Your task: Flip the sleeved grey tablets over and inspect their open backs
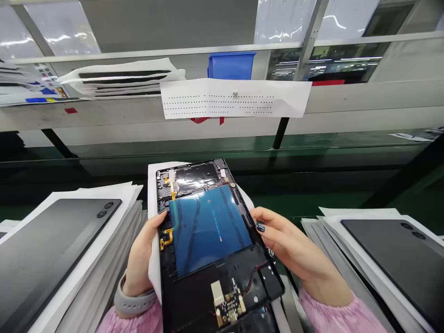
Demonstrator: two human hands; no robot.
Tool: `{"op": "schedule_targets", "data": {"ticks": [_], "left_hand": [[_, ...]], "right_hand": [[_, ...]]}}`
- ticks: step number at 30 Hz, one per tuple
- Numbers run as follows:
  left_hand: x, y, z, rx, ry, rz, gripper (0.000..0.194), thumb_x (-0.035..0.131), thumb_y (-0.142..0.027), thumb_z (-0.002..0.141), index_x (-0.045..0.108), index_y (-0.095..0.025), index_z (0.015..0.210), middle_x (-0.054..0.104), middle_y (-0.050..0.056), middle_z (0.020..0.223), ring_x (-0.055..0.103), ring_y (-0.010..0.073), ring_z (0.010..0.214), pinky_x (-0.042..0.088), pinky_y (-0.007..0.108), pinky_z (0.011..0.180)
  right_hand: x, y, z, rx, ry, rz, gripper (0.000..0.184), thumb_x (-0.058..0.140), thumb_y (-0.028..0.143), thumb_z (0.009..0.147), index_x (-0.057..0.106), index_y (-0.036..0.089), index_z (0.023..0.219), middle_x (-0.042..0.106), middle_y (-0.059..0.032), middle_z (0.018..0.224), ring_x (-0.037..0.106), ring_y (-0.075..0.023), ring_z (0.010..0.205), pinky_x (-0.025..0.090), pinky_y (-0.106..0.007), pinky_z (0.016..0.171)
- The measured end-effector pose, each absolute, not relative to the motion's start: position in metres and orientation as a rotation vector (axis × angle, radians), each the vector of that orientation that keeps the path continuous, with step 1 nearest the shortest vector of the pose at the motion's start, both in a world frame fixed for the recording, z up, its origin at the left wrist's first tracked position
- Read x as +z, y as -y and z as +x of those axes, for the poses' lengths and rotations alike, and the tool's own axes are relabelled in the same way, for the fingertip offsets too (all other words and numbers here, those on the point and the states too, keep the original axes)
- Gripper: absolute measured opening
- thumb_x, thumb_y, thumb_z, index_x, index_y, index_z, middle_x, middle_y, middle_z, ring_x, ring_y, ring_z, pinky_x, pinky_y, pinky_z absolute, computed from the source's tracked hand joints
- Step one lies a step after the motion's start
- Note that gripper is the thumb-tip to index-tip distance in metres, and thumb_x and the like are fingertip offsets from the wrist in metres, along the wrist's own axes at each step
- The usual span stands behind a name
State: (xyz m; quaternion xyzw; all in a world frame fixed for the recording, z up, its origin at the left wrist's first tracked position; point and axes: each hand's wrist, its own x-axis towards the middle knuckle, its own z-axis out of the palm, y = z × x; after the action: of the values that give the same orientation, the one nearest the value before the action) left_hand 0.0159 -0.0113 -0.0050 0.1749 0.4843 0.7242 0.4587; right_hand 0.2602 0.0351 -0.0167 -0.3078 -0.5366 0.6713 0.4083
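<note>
Between both hands is an opened tablet back housing, its inner side facing me. A blue film covers its middle; a small circuit board, orange flex cables and thin red and black wires show around it. My left hand grips the left edge, thumb on the frame, with a white sheet behind the housing. My right hand pinches the right edge between thumb and fingers. What lies under the housing's lower end is mostly hidden.
Stacks of white sheets stand on both sides, topped by a dark tablet back cover at left and another at right. Ahead runs a shelf with layered sheets, a blue bin and a hanging printed paper.
</note>
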Motion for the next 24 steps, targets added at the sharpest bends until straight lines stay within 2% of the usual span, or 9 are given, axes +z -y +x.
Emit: {"op": "schedule_targets", "data": {"ticks": [2, 3, 6, 8, 13, 15, 18, 20, 24], "left_hand": [[0.003, 0.014, 0.02, 1.665, -1.123, 0.412, 0.014, 0.063, -0.016, 0.083, 0.076, -0.017, 0.08, 0.079, 0.003, 0.068, 0.079, 0.0257, 0.079, 0.065, 0.029, 0.068], [0.006, 0.015, 0.021, 1.587, -1.089, 0.389, 0.02, 0.058, -0.018, 0.087, 0.077, -0.014, 0.081, 0.079, 0.006, 0.068, 0.079, 0.0276, 0.081, 0.066, 0.032, 0.071], [0.006, 0.013, 0.017, 1.399, -1.057, 0.384, 0.024, 0.056, -0.02, 0.089, 0.078, -0.011, 0.087, 0.08, 0.01, 0.072, 0.078, 0.031, 0.086, 0.065, 0.039, 0.078], [-0.002, 0.009, 0.012, 1.323, -1.07, 0.419, 0.02, 0.061, -0.02, 0.087, 0.079, -0.011, 0.086, 0.081, 0.009, 0.076, 0.078, 0.0301, 0.084, 0.065, 0.037, 0.079], [-0.04, 0.005, 0.006, 1.09, -1.039, 0.614, 0.023, 0.071, -0.027, 0.086, 0.077, -0.012, 0.101, 0.081, 0.008, 0.084, 0.077, 0.0252, 0.078, 0.063, 0.029, 0.074], [-0.057, 0.011, 0.007, 1.013, -1.084, 0.736, 0.034, 0.071, -0.037, 0.088, 0.073, -0.014, 0.113, 0.079, 0.005, 0.076, 0.073, 0.02, 0.062, 0.06, 0.025, 0.061], [-0.08, 0.022, 0.011, 0.881, -1.233, 0.906, 0.053, 0.062, -0.051, 0.092, 0.059, -0.016, 0.133, 0.068, -0.002, 0.052, 0.052, 0.011, 0.032, 0.039, 0.017, 0.031], [-0.09, 0.028, 0.012, 0.801, -1.274, 0.953, 0.064, 0.06, -0.055, 0.092, 0.048, -0.017, 0.142, 0.064, -0.004, 0.046, 0.045, 0.0091, 0.027, 0.028, 0.014, 0.025], [-0.1, 0.033, 0.007, 0.791, -1.222, 0.955, 0.078, 0.059, -0.052, 0.093, 0.027, -0.015, 0.154, 0.064, -0.004, 0.049, 0.052, 0.0113, 0.03, 0.039, 0.015, 0.029]], "right_hand": [[-0.016, -0.033, 0.261, 1.854, 1.238, -0.639, 0.026, 0.08, 0.037, 0.083, 0.07, 0.026, 0.104, 0.068, 0.0, 0.087, 0.067, -0.0146, 0.076, 0.055, -0.026, 0.075], [-0.016, -0.032, 0.262, 1.889, 1.189, -0.605, 0.037, 0.081, 0.033, 0.082, 0.067, 0.028, 0.116, 0.07, -0.0001, 0.091, 0.069, -0.0153, 0.078, 0.056, -0.027, 0.076], [-0.018, -0.03, 0.267, 1.902, 1.102, -0.655, 0.078, 0.082, 0.027, 0.081, 0.042, 0.035, 0.147, 0.073, -0.0008, 0.096, 0.072, -0.0177, 0.082, 0.057, -0.028, 0.073], [-0.021, -0.027, 0.273, 1.904, 1.08, -0.736, 0.092, 0.083, 0.026, 0.08, 0.029, 0.035, 0.155, 0.074, -0.0013, 0.096, 0.073, -0.0184, 0.081, 0.058, -0.028, 0.072], [-0.044, -0.006, 0.288, 1.946, 1.044, -0.963, 0.088, 0.08, 0.029, 0.083, 0.029, 0.034, 0.155, 0.074, -0.0042, 0.104, 0.074, -0.0225, 0.088, 0.059, -0.035, 0.079], [-0.059, 0.007, 0.293, 1.907, 1.063, -1.043, 0.084, 0.077, 0.033, 0.086, 0.029, 0.032, 0.155, 0.073, -0.0064, 0.113, 0.073, -0.025, 0.098, 0.057, -0.04, 0.089], [-0.084, 0.027, 0.299, 1.851, 1.107, -1.099, 0.084, 0.072, 0.042, 0.089, 0.024, 0.03, 0.157, 0.072, -0.009, 0.12, 0.069, -0.0273, 0.111, 0.05, -0.048, 0.103], [-0.099, 0.037, 0.301, 1.829, 1.119, -1.115, 0.088, 0.072, 0.047, 0.089, 0.02, 0.03, 0.158, 0.071, -0.0103, 0.121, 0.068, -0.028, 0.113, 0.048, -0.05, 0.105], [-0.116, 0.047, 0.301, 1.808, 1.068, -1.075, 0.089, 0.071, 0.048, 0.09, 0.017, 0.033, 0.158, 0.07, -0.0112, 0.123, 0.07, -0.0282, 0.11, 0.051, -0.051, 0.103]]}}
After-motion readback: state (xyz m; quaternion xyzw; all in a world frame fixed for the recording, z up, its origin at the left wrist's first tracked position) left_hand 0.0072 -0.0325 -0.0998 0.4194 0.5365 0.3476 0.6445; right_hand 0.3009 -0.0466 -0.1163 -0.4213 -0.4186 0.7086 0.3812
